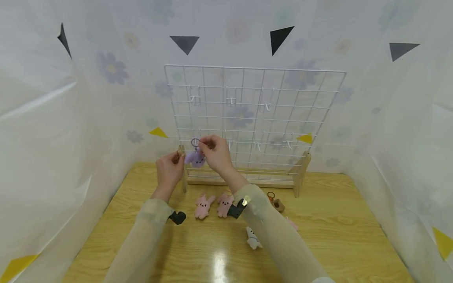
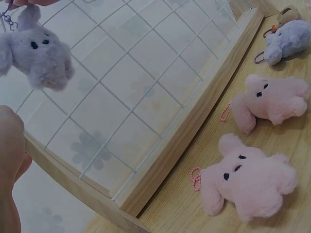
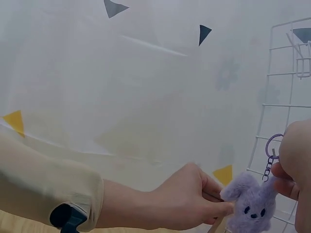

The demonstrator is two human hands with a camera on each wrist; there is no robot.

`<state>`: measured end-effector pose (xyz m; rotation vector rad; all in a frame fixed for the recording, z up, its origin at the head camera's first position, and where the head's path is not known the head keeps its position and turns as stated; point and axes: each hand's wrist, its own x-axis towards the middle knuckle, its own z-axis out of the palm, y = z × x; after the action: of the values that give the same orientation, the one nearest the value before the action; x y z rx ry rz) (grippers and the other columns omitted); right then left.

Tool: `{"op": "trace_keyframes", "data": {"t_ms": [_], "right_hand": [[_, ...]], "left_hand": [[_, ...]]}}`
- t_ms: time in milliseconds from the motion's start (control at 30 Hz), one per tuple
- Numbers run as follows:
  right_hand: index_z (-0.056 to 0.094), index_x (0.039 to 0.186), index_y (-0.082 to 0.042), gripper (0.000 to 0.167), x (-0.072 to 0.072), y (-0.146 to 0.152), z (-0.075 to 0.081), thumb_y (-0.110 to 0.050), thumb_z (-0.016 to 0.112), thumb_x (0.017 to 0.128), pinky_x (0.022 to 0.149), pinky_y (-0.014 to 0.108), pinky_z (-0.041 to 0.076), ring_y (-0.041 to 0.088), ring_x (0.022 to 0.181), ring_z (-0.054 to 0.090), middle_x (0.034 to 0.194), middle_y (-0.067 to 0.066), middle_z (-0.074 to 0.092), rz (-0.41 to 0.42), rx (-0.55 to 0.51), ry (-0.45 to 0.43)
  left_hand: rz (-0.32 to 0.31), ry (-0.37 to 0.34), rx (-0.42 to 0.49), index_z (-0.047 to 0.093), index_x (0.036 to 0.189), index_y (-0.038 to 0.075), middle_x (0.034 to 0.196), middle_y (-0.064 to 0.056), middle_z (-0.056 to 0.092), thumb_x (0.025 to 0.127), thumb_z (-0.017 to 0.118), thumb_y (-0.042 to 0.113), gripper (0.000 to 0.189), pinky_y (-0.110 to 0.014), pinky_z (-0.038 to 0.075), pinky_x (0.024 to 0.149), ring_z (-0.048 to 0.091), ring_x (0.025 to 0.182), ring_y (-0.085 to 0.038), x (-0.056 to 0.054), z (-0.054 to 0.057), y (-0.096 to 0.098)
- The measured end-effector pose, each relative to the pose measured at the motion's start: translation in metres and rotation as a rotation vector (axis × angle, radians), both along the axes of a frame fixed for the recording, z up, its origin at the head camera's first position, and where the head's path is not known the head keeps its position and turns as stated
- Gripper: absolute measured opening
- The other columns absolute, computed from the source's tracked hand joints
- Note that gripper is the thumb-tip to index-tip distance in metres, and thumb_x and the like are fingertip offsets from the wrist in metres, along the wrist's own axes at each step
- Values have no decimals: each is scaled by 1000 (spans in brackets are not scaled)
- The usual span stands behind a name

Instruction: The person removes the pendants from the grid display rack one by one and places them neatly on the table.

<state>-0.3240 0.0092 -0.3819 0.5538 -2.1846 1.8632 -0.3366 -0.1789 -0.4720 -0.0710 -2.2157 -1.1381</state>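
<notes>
My right hand (image 1: 203, 145) pinches the metal ring of a purple plush bunny keychain (image 1: 195, 158), held up against the lower left of a white wire grid panel (image 1: 301, 118). The bunny (image 3: 250, 204) dangles from its short chain under my right fingers (image 3: 296, 160). My left hand (image 1: 175, 158) grips the top of the rack's left wooden post (image 1: 184, 179), its fingertips (image 3: 221, 206) just beside the bunny's ear. In the left wrist view the bunny (image 2: 36, 53) hangs in front of the grid, above the wooden base bar (image 2: 194, 116).
Two pink plush bunnies (image 1: 202, 206) (image 1: 224, 203) lie on the yellow wooden table (image 1: 336, 236) before the rack, with a white plush (image 1: 253, 237) and a small brown charm (image 1: 278, 204) nearby. Small hooks (image 1: 231, 101) hang on the grid. White flowered curtains close in three sides.
</notes>
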Motion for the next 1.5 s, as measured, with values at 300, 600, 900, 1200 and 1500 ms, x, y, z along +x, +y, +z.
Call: {"op": "trace_keyframes", "data": {"t_ms": [300,600,900,1200,1500], "right_hand": [[73,107,6,12,12,4,3,-5,68,104,65,29,60,32,77,70,88,13,72,53,12,51],[72,108,8,14,28,9,9,-4,66,104,75,56,62,39,81,70,90,16,72,124,-8,71],[72,108,6,11,42,18,12,-3,66,105,73,56,62,38,81,69,92,16,72,174,-3,115],[72,108,5,11,54,26,16,-4,67,104,71,41,64,45,84,68,96,18,72,213,8,129],[72,108,7,12,68,39,16,-2,67,104,74,51,63,37,83,69,96,14,72,217,21,126]], "left_hand": [[5,5,12,79,110,-6,97,-22,78,99,76,12,22,-43,66,70,79,81,-31,-1,-4,-3],[-4,14,17,79,109,-6,95,-21,78,99,76,12,21,-42,66,68,78,79,-30,-2,-7,-3],[-12,16,25,78,110,-8,95,-23,78,99,76,10,21,-43,66,68,78,78,-32,-1,-7,-2],[-4,49,10,79,106,-8,93,-23,77,97,77,10,20,-46,66,68,78,78,-33,-1,-6,-1],[-7,8,20,78,110,-9,98,-25,77,100,75,11,23,-44,66,72,79,83,-34,-2,-2,0]]}}
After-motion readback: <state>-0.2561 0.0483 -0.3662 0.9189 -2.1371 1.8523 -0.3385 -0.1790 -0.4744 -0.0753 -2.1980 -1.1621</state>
